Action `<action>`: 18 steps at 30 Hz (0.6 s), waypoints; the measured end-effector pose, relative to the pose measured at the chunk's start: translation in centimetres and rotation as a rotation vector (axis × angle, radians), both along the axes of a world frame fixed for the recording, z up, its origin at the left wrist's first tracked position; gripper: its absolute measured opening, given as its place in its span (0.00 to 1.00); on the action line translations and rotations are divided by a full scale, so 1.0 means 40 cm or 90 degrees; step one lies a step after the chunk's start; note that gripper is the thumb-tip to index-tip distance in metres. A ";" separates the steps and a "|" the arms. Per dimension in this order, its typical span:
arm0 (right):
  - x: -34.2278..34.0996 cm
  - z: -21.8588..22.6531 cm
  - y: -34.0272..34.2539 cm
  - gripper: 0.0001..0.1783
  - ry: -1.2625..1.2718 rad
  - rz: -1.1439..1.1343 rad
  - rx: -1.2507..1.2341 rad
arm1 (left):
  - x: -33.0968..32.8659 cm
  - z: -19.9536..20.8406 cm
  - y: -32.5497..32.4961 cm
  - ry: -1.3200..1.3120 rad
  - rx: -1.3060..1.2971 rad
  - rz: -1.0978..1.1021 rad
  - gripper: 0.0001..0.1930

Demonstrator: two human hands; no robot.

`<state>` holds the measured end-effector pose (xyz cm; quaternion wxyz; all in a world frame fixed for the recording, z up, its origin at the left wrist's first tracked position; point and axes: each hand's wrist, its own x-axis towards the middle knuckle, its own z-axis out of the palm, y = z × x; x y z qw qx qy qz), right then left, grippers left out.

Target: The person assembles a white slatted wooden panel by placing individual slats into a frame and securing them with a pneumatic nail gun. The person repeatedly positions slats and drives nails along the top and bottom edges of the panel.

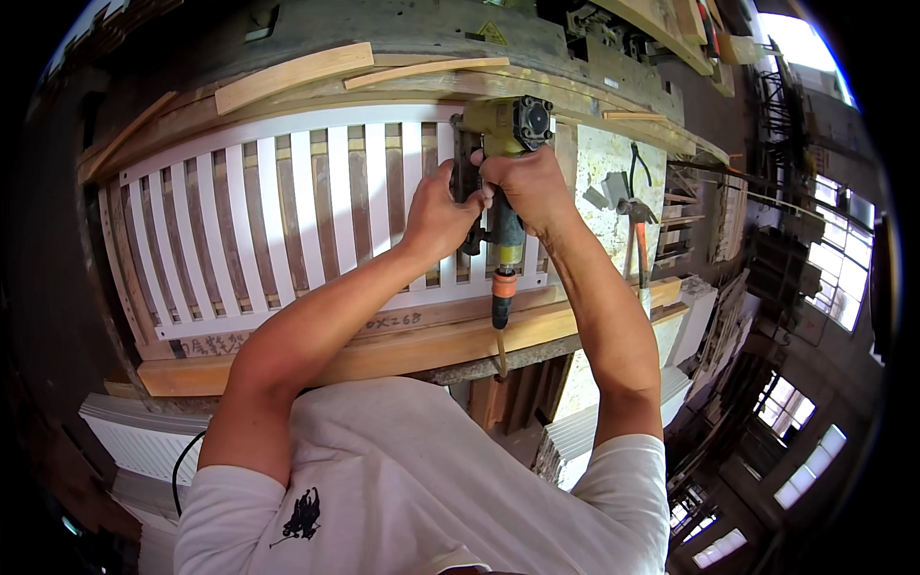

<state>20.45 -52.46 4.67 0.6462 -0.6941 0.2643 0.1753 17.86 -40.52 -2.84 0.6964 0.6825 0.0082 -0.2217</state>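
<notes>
A green and black air nail gun (505, 131) lies across the right end of a white slatted panel (305, 206), its black head at the far side. My right hand (530, 190) is closed round its grip. My left hand (443, 213) is closed at the gun's black magazine (467, 182), thumb and fingers pressed against it; whether they also pinch something small there I cannot tell. From the near end of the grip, an orange and black hose coupling (503, 287) points toward me, with a thin hose below it.
The panel rests in a wooden frame on the bench, with a thick plank (402, 353) along the near edge. A claw hammer (640, 235) and black-handled pliers (639, 166) lie on a pale board to the right. Loose wood strips (294, 77) sit along the far edge.
</notes>
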 end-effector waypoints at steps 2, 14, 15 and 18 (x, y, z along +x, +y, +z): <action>0.001 0.005 0.004 0.05 0.006 0.002 0.012 | -0.001 0.007 0.002 0.012 0.003 0.007 0.14; 0.010 0.020 0.060 0.10 0.018 0.018 0.028 | -0.005 -0.016 0.051 0.046 0.001 0.010 0.16; 0.011 0.013 0.066 0.10 0.014 0.023 0.044 | -0.003 0.003 0.064 0.039 0.012 0.021 0.18; 0.015 0.008 0.085 0.07 -0.004 0.035 0.055 | -0.003 0.021 0.085 0.059 0.022 0.031 0.19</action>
